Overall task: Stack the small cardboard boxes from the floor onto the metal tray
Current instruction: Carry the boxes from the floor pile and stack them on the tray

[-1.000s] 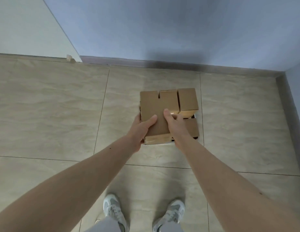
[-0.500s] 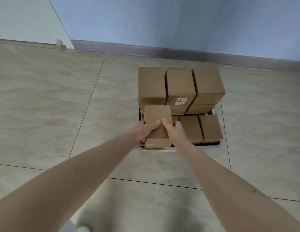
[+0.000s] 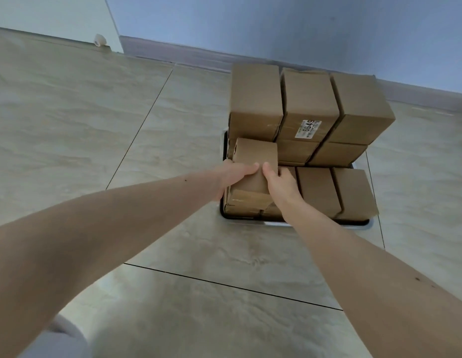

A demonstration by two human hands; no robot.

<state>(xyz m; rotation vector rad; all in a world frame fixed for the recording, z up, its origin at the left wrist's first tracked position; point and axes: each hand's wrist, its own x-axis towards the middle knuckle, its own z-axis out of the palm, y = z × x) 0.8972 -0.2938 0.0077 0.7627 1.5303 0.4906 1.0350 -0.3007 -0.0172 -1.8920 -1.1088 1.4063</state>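
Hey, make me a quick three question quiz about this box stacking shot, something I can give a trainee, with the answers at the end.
1. True or false: both the left hand and the right hand are on the held box.
2. Multiple choice: the white label with printed digits is on the near face of which back-row box? A) left B) middle C) right
3. Fill in: the held box is at the front-____ corner of the metal tray, over a lower box.

Key: 1 true; 2 B; 3 left.
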